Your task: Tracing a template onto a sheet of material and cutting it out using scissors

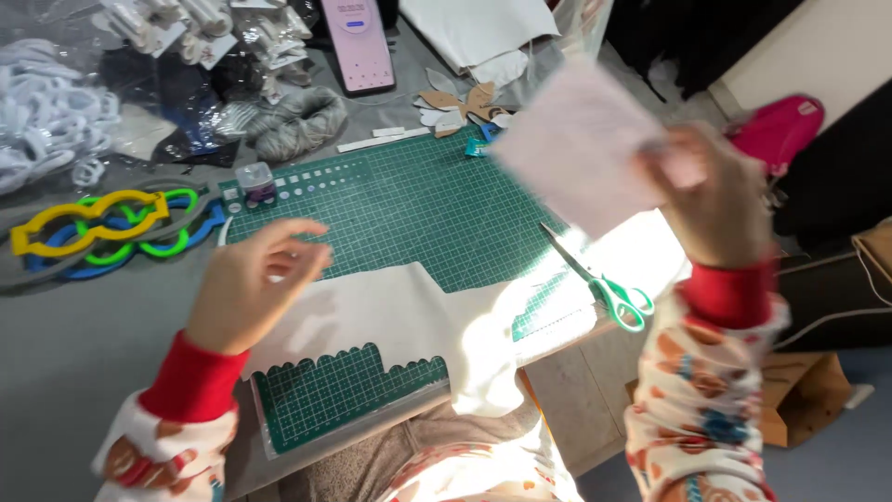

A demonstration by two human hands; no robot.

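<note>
Sitting on a grey surface [65, 344]: green cutting mat [418, 214]. Lifting at two o'clock, right hand [715, 200] pinching pale, light, floppy fabric square [576, 149] by its edge; left hand [251, 288] hovering loosely open, empty.

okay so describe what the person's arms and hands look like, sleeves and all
Both hands, the left hand and the right hand, are bare: no gloves, rings or watch visible. Each arm wears a white sleeve printed with orange, red and blue shapes, ending in a plain red ribbed cuff at the wrist.
</note>
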